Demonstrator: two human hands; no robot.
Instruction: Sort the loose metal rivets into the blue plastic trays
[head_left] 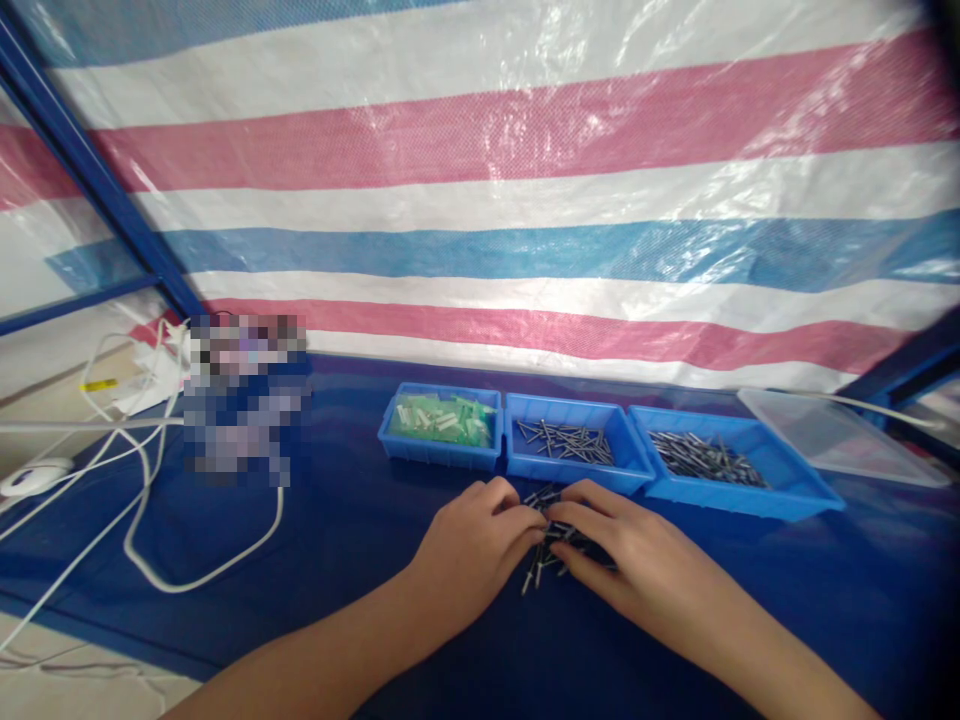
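Note:
A small heap of thin dark metal pins (pixel 541 560) lies on the blue table cover (pixel 337 520), just in front of the trays. My left hand (pixel 472 550) rests at the heap's left side with its fingers curled onto the pins. From the right, my right hand (pixel 630 555) lies over the heap, fingers bent and pressed among the pins. The fingertips of both hands meet over the pile. Which pins each hand grips is hidden under the fingers.
Three blue trays stand in a row behind the hands: one with pale green parts (pixel 442 420), two with metal pins (pixel 570 445) (pixel 712 462). A clear plastic lid (pixel 832 435) lies at the right. White cables (pixel 150 500) and a blurred object (pixel 244 400) sit at the left. A striped tarp (pixel 525 200) hangs behind.

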